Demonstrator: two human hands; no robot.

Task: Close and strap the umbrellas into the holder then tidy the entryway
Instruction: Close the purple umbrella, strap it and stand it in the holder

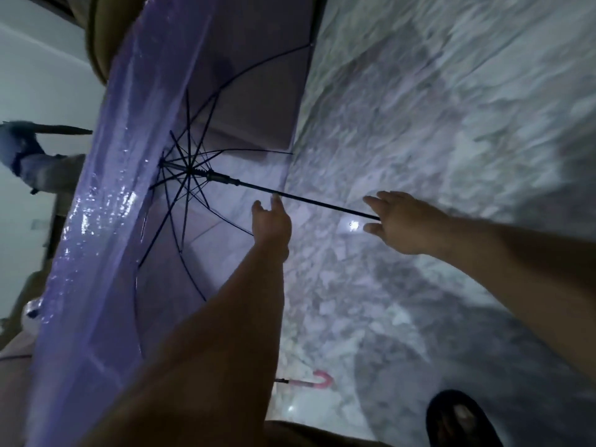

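An open purple see-through umbrella (106,221) lies on its side on the marble floor, its dark ribs and black shaft (309,201) pointing toward me. My left hand (271,227) reaches up under the shaft, fingers apart, fingertips at or just touching it. My right hand (403,224) is at the shaft's near end, thumb below and fingers above it, spread and not closed; the handle is hidden behind the palm. A second umbrella shows only its pink curved handle (319,380) on the floor below my left forearm.
My foot in a black slipper (461,417) stands at the bottom right. A blue-grey bundle with a dark stick (29,153) sits against the white wall on the left. Brown furniture (96,43) rises behind the canopy. Grey marble floor (451,140) spreads to the right.
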